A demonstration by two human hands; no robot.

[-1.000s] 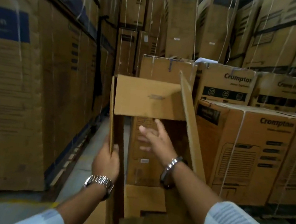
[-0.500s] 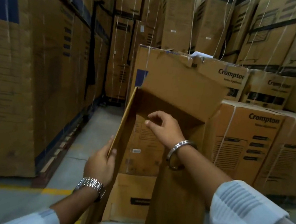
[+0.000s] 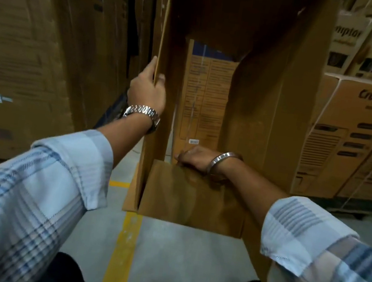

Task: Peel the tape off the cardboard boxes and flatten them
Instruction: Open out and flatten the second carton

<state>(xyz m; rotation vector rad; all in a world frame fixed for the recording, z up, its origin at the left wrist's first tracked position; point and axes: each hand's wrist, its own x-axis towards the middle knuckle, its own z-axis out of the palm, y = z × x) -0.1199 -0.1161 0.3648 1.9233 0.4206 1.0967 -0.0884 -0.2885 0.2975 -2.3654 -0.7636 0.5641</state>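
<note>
Around box (image 3: pixel 270 105) edges: left hand (image 3: pixel 148 89), right hand (image 3: pixel 195 159), fingers curled.

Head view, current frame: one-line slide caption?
Left hand grips the side edge of an open brown cardboard box; right hand holds its lower flap, among stacked printed cartons.

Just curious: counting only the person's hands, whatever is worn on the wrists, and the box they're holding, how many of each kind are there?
Hands: 2, the left hand and the right hand, both gripping the box
Wristwatch: 1, on the left wrist
Metal bangle: 1, on the right wrist
Open cardboard box: 1
Total: 5
</note>
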